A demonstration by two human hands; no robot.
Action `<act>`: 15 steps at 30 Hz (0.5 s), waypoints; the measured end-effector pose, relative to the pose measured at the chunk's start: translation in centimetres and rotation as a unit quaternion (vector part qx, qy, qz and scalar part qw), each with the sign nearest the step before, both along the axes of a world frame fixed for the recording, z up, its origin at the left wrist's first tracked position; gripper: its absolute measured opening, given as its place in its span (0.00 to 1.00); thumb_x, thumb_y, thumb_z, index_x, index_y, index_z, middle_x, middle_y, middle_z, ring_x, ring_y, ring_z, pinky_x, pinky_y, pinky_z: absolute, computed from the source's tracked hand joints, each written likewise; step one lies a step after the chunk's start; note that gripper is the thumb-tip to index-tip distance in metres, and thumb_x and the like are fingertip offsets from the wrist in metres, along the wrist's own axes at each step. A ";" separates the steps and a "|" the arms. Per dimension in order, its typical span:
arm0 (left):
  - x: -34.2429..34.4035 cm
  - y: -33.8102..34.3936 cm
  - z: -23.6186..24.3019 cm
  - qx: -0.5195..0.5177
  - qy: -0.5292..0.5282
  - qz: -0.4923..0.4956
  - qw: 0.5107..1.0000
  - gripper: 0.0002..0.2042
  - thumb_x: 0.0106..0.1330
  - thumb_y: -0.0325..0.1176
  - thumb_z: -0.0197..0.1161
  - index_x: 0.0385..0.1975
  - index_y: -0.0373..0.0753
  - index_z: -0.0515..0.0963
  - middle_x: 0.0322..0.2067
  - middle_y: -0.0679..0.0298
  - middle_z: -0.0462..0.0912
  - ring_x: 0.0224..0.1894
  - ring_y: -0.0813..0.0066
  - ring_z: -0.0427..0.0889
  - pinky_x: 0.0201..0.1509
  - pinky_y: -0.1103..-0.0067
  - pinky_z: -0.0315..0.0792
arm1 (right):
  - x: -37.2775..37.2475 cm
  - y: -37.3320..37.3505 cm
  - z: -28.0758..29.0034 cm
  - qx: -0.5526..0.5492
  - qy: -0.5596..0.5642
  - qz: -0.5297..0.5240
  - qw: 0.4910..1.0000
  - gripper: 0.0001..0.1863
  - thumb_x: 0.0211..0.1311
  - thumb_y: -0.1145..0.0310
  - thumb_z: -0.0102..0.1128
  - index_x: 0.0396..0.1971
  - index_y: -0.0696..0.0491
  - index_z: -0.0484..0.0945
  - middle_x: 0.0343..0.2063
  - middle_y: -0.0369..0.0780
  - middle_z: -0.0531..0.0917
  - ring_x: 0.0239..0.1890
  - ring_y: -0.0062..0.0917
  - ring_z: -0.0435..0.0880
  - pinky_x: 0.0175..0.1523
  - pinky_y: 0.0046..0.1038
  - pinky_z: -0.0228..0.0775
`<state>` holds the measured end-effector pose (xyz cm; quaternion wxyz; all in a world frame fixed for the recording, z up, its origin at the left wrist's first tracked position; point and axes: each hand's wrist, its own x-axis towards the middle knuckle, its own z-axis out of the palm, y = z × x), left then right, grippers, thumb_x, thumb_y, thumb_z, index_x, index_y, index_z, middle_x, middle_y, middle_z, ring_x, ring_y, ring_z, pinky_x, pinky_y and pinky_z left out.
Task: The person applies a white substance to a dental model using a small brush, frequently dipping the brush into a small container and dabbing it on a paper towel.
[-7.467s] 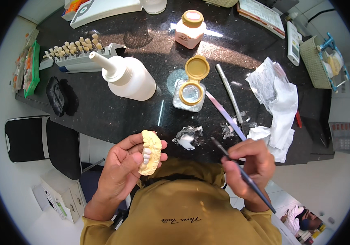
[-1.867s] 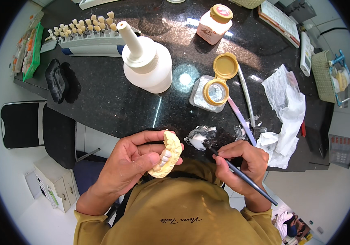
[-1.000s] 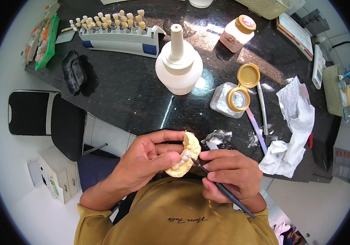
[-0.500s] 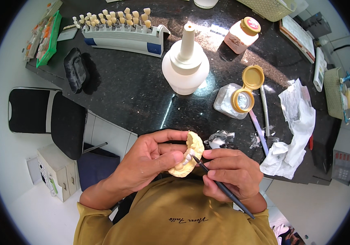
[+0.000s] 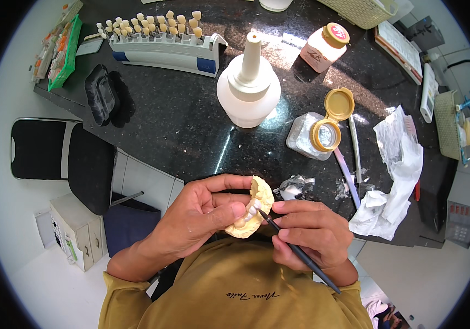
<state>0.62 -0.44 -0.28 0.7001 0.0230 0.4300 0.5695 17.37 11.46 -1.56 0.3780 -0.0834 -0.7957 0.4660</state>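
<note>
A dark speckled stone worktop [image 5: 180, 120] carries everything, with the white squeeze bottle [image 5: 248, 90] standing near its middle. Left of and beyond the bottle lies a long white-and-blue rack of tooth shade tabs [image 5: 161, 38]; further left, a black case [image 5: 100, 96]. Right of the bottle sits an open clear jar with a yellow flip lid [image 5: 320, 131], beyond it a yellow-capped white jar [image 5: 325, 46], and further right crumpled white tissue [image 5: 397, 175]

Brush tip [image 5: 261, 213] now on dental cast [image 5: 252, 215] (hands together)
</note>
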 end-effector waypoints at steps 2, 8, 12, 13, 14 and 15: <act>0.0 0.0 0.1 -0.001 -0.002 0.001 1.000 0.22 0.63 0.29 0.60 0.55 0.28 0.64 0.48 0.47 0.76 0.50 0.62 0.79 0.56 0.69 0.73 | 0.0 0.0 0.0 0.002 0.001 -0.004 1.000 0.13 0.39 0.80 0.71 0.28 0.58 0.77 0.26 0.42 0.81 0.34 0.37 0.85 0.36 0.29 0.82; 0.0 0.0 0.0 -0.004 -0.002 0.004 1.000 0.23 0.62 0.29 0.60 0.55 0.28 0.64 0.48 0.48 0.77 0.50 0.63 0.79 0.56 0.70 0.73 | 0.1 -0.1 0.0 0.001 0.000 -0.001 1.000 0.13 0.39 0.80 0.71 0.28 0.58 0.77 0.26 0.42 0.81 0.34 0.37 0.85 0.35 0.28 0.82; -0.1 0.0 0.0 -0.002 -0.011 0.005 1.000 0.23 0.62 0.29 0.61 0.54 0.28 0.64 0.48 0.49 0.76 0.50 0.64 0.79 0.56 0.70 0.74 | 0.1 0.0 0.0 0.004 0.004 0.002 1.000 0.14 0.39 0.80 0.71 0.28 0.58 0.77 0.27 0.42 0.82 0.34 0.37 0.85 0.36 0.29 0.82; 0.0 0.0 0.0 -0.002 -0.010 0.007 1.000 0.23 0.62 0.29 0.61 0.54 0.28 0.65 0.48 0.49 0.76 0.50 0.64 0.79 0.56 0.70 0.74 | 0.1 0.0 0.0 0.004 0.003 0.003 1.000 0.14 0.40 0.80 0.72 0.28 0.58 0.77 0.27 0.42 0.82 0.34 0.37 0.85 0.36 0.29 0.82; 0.0 0.0 0.0 -0.002 -0.009 0.009 1.000 0.22 0.62 0.29 0.61 0.54 0.28 0.65 0.48 0.50 0.76 0.50 0.64 0.79 0.56 0.70 0.74 | 0.1 0.0 0.0 0.004 0.002 0.004 1.000 0.14 0.40 0.80 0.72 0.29 0.58 0.77 0.27 0.42 0.82 0.35 0.37 0.85 0.36 0.29 0.82; 0.0 0.0 0.0 -0.002 -0.010 0.010 1.000 0.22 0.62 0.30 0.61 0.54 0.28 0.65 0.48 0.50 0.76 0.50 0.64 0.79 0.56 0.70 0.74 | 0.0 0.0 0.0 0.004 0.002 0.006 1.000 0.14 0.40 0.80 0.72 0.29 0.58 0.77 0.27 0.43 0.82 0.35 0.37 0.85 0.36 0.29 0.82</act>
